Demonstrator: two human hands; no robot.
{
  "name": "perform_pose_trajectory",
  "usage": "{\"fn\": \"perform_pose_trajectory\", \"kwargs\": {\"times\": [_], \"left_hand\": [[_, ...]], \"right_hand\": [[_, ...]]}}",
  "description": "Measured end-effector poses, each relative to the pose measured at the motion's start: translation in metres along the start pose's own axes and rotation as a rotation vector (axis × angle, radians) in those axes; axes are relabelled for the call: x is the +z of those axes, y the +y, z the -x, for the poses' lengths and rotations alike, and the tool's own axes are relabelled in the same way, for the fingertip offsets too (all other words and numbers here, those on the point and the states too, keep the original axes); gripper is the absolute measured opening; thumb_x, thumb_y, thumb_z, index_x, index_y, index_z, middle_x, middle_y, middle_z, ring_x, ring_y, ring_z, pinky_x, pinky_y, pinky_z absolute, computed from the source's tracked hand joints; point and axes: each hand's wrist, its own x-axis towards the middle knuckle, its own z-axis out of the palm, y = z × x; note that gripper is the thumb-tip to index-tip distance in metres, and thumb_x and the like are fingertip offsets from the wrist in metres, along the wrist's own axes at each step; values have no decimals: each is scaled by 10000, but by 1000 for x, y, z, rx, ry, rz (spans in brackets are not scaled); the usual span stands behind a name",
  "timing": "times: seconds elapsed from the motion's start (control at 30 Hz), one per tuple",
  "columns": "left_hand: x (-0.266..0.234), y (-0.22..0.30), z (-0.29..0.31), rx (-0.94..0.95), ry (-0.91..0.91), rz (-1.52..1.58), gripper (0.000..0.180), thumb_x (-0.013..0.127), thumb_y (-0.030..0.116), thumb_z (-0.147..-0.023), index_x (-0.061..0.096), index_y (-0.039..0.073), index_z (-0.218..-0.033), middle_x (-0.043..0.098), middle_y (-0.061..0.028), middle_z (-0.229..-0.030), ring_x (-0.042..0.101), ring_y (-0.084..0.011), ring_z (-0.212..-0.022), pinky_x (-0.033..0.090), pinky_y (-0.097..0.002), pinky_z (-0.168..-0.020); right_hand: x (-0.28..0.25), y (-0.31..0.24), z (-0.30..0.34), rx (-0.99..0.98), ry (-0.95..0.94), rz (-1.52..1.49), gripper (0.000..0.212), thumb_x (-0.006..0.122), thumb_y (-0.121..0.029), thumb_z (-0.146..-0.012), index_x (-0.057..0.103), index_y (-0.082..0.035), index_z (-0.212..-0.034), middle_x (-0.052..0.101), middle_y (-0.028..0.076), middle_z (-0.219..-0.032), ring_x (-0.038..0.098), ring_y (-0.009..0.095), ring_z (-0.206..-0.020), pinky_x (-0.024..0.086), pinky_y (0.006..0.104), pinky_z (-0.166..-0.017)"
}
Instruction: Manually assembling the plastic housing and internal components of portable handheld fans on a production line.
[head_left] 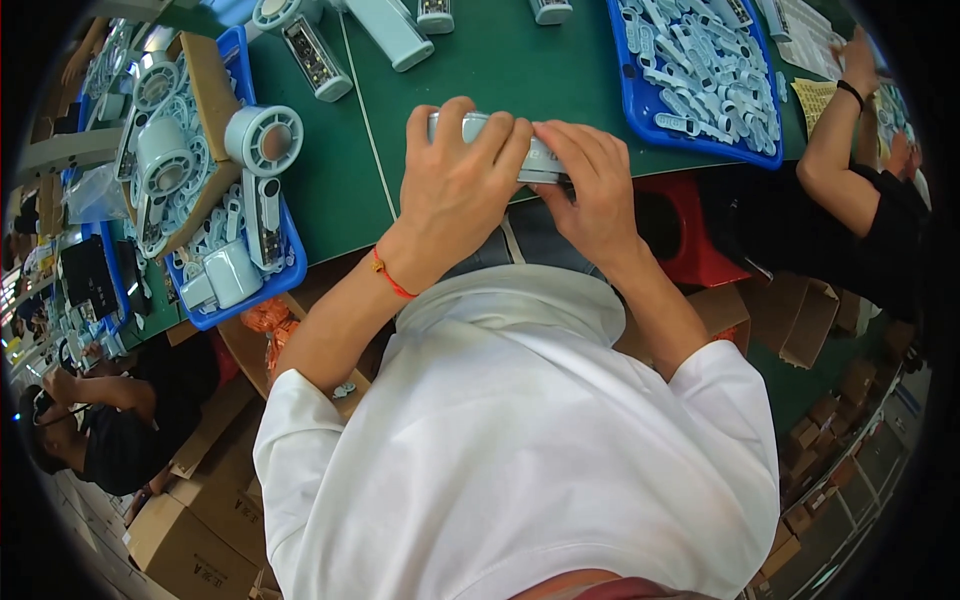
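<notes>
Close to the table's near edge, both my hands grip one pale blue plastic handle casing [541, 166]. My left hand [460, 175] is wrapped over its left part, with a red cord round the wrist. The fingers of my right hand [592, 190] close on its right end, thumb below. Much of the casing is hidden under my fingers. Beyond my hands lie more pale blue casings; one open casing [315, 60] shows a circuit board inside, and a closed one [392, 35] lies beside it.
A blue tray [628, 100] of small pale blue strips stands at the right on the green table [345, 215]. At the left, a blue tray [292, 272] and a cardboard box [212, 95] hold round-headed parts. A co-worker's arm [835, 165] is at the right; another person [120, 405] sits at the left.
</notes>
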Motion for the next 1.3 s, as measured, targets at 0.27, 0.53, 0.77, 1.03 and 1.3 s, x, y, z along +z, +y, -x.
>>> {"fn": "perform_pose_trajectory", "kwargs": {"times": [0.27,0.53,0.77,1.03,1.3], "left_hand": [[-5,-1,2,-46,-12,199,516,761,253,-575,605,78,-1035,596,-13,-984,507,-260,-961,387,-437,-811],[-5,-8,3,-17,-24,235,463,739,244,-615,614,88,-1032,584,-5,-985,504,-273,-968,392,-446,-802],[-1,3,8,-39,46,91,426,694,269,-667,620,82,-1043,561,-23,-998,494,-326,-982,391,-521,-832],[19,0,11,-31,168,104,373,673,298,-680,637,92,-989,561,-10,-948,495,-318,-932,406,-443,-779],[17,-1,10,-3,240,84,363,680,275,-665,641,89,-974,568,-5,-926,505,-308,-928,406,-424,-769]], "right_hand": [[-3,4,0,-4,-66,-92,546,706,-71,-658,538,-23,-1176,579,119,-1120,539,299,-1024,394,383,-886],[-2,5,-3,11,-6,-176,458,707,-74,-659,595,-19,-1100,593,124,-1105,550,309,-994,417,380,-867],[2,-4,10,25,10,23,469,694,-75,-683,586,-25,-1136,593,113,-1103,542,295,-1012,422,374,-871],[20,5,13,-18,202,3,379,677,-12,-691,631,-23,-1068,612,106,-1069,559,288,-971,461,347,-831],[16,0,14,-41,268,2,410,693,0,-654,634,-34,-1058,612,97,-1070,561,283,-972,465,345,-828]]}}
